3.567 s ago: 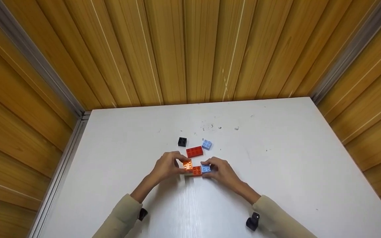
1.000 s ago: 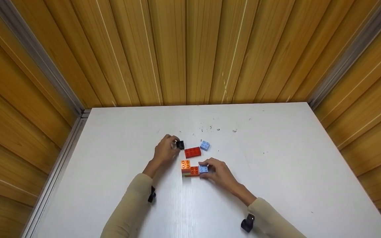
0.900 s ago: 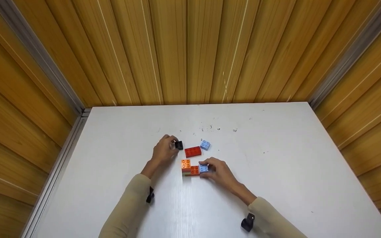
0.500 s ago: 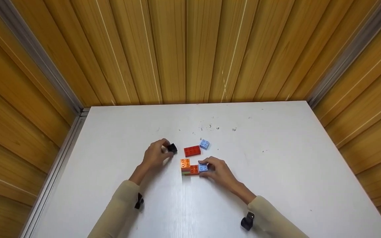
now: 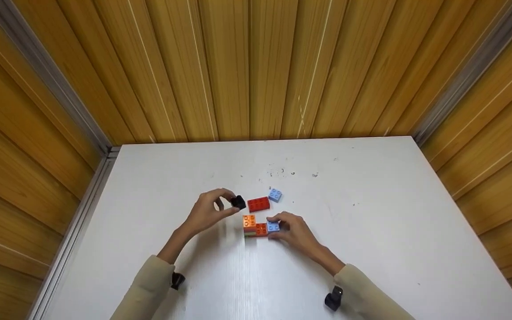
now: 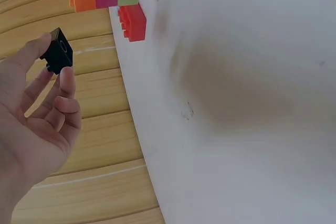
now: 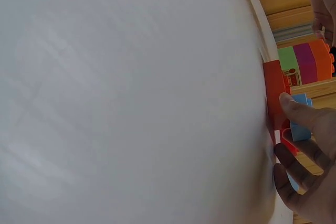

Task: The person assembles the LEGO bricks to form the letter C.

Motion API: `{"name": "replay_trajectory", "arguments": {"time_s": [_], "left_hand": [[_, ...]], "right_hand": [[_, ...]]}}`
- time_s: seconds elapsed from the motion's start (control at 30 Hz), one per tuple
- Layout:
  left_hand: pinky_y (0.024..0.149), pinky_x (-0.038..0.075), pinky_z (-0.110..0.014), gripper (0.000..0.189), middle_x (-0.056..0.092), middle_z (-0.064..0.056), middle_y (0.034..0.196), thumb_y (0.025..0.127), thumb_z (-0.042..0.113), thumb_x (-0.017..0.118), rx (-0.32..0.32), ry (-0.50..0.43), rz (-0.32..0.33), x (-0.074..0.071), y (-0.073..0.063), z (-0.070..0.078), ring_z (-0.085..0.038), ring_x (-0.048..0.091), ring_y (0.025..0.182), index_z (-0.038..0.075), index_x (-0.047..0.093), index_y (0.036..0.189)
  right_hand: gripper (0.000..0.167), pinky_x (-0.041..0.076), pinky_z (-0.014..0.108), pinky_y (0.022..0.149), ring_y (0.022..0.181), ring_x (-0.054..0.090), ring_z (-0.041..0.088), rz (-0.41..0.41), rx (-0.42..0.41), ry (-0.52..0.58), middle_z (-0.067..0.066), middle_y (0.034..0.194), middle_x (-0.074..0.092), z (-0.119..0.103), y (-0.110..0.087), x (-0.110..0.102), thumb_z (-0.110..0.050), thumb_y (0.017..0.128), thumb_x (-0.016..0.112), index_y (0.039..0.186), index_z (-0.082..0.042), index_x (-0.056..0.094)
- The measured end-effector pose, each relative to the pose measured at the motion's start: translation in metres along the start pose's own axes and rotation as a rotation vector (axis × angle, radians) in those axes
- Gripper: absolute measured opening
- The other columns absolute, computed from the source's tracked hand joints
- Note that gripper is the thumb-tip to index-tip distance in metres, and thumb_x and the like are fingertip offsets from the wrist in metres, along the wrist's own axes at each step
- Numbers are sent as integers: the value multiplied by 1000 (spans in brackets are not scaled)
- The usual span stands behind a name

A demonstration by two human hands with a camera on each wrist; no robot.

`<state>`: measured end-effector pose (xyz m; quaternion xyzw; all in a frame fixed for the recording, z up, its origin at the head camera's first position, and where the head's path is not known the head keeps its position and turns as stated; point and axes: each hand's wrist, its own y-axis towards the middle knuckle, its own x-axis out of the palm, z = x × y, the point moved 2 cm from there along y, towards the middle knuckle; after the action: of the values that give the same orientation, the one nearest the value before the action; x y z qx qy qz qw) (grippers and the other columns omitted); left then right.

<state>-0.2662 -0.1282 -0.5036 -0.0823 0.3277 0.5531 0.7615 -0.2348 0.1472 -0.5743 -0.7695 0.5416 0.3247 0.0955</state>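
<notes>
Between the thumb and fingers of my left hand [image 5: 205, 212] is a small black toy brick [image 5: 238, 202], raised above the table and tilted. The left wrist view also shows this black brick [image 6: 59, 52] at the fingertips. My right hand [image 5: 297, 231] pinches a light blue brick [image 5: 273, 226] seated on the right end of a red base brick [image 5: 261, 229]. A column on the base's left end carries a green brick [image 7: 288, 59], a purple brick [image 7: 305, 63] and an orange brick [image 7: 321, 59] on top. A printed picture marks the green one.
Behind the built piece lie a loose red brick [image 5: 258, 204] and a loose light blue brick [image 5: 275, 195], close together. The white table [image 5: 362, 191] ends at a corrugated wood-look wall [image 5: 256, 71]. Dark marks dot the tabletop at the back.
The orange brick was released on the column. My left hand then took the black brick off the table, drew it left and lifted it; it now tilts. The right hand keeps its hold.
</notes>
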Motion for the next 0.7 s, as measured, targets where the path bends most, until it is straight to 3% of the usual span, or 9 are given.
{"name": "replay_trajectory", "arguments": {"time_s": [0.23, 0.47, 0.7], "left_hand": [[70, 52, -26, 40, 74, -7, 105, 87, 27, 83, 27, 27, -83, 8, -11, 15, -21, 65, 79, 10, 70, 122], [74, 57, -43, 37, 75, -7, 106, 86, 24, 84, 54, 31, -135, 16, -17, 11, -27, 67, 82, 9, 74, 119], [72, 57, -32, 37, 76, -7, 115, 88, 19, 82, 75, -15, -151, 17, -20, 6, -17, 69, 82, 11, 73, 123]], "right_hand": [[40, 51, 23, 81, 91, 64, 19, -7, 8, 19, 5, 107, 74, 0, 2, -1, -15, 81, 85, 119, -8, 73], [41, 51, 23, 80, 90, 64, 20, -6, -1, 14, 6, 106, 74, 0, 2, 1, -14, 81, 85, 119, -9, 73], [40, 54, 26, 79, 91, 64, 17, -5, -15, 22, 6, 107, 73, 1, 2, 0, -14, 81, 85, 118, -6, 73]]}}
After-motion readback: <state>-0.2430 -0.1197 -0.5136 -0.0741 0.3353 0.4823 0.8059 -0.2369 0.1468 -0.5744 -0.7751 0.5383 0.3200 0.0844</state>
